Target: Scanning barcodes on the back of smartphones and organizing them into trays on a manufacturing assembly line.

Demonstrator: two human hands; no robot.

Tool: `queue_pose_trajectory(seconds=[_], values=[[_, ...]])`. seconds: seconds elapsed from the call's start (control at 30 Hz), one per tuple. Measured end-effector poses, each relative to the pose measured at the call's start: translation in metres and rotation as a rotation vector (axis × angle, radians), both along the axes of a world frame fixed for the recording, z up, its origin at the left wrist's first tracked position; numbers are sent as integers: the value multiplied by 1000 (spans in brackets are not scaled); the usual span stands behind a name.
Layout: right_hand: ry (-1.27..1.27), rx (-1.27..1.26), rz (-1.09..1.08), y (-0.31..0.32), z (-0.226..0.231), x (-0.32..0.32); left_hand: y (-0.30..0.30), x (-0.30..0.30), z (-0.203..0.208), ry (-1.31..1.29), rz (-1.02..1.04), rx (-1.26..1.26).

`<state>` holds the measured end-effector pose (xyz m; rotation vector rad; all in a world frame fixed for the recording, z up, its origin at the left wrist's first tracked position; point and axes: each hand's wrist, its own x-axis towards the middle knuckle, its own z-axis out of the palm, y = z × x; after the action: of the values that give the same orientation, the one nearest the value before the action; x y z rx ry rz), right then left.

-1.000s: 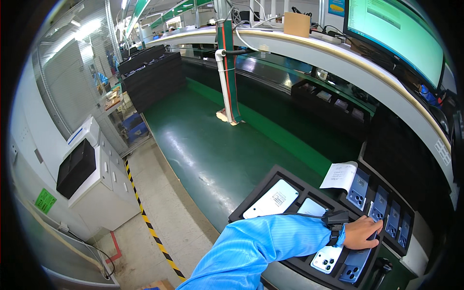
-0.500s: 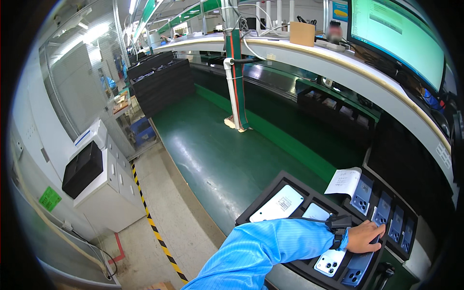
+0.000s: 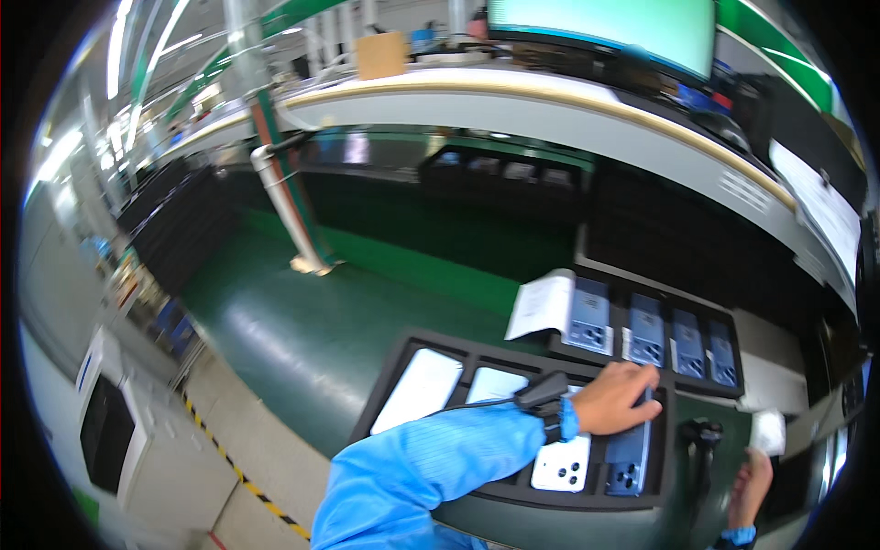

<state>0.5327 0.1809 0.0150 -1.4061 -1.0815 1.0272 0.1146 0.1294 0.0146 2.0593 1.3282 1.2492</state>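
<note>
My left hand (image 3: 616, 400) reaches in from the lower left over a black foam tray (image 3: 477, 348). Its fingers are closed on the upper part of a dark blue smartphone (image 3: 629, 461) lying in the right-hand slot. Beside that sits a white smartphone (image 3: 560, 466), partly covered by my wrist. Two more pale phones lie in the tray: a white one (image 3: 419, 390) at the left and a light blue one (image 3: 496, 383). At the lower right, my right hand (image 3: 752, 484) holds up a small white piece (image 3: 768, 432), blurred, its exact kind unclear.
A second black tray (image 3: 729, 392) behind holds several blue phones, with a white paper sheet (image 3: 541, 305) curling at its left. A black device (image 3: 701, 435), perhaps a handheld scanner, stands between the trays and my right hand. Above runs a shelf (image 3: 440, 96) with a monitor (image 3: 605, 32).
My view has swung to the right, so the trays appear farther left. My right hand with the white piece has come into view. My left hand stays on the dark blue phone.
</note>
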Motion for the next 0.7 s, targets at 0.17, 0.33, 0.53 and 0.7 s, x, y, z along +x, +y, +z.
queue_pose_trajectory(seconds=[0.17,0.33,0.53,0.7], values=[[-598,-342,1003,-46,77,-120,10,1,0,57,-32,-45],[-856,-256,1155,-54,80,-159,1,-5,9,79,-26,-10],[-794,11,615,-53,50,-128,-2,-5,6,223,-22,46],[-929,237,9,-28,-16,-60,0,12,-6,516,37,180]])
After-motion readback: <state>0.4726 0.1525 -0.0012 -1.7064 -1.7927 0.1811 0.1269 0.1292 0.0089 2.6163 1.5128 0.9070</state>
